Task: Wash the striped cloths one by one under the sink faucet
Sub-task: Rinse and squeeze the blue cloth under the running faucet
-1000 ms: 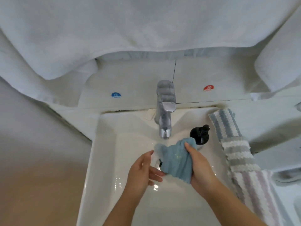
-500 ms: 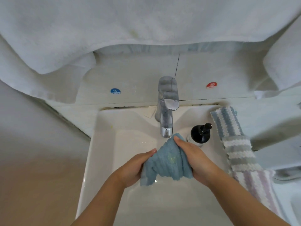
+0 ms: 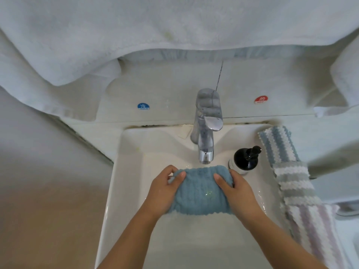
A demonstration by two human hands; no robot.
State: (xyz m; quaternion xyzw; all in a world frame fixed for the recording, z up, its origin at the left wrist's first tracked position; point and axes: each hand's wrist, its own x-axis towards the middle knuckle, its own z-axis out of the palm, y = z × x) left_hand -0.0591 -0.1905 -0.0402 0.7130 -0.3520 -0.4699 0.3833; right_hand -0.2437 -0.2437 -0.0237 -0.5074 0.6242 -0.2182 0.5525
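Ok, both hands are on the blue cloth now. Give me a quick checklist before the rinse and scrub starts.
1. Left hand grips blue cloth: ok.
2. Right hand grips it too: ok.
3. Cloth below faucet spout: ok.
4. Water running: cannot tell, no stream visible.
5. Soap bottle clear of the hands: ok.
6. Striped cloths wait on the sink rim: ok.
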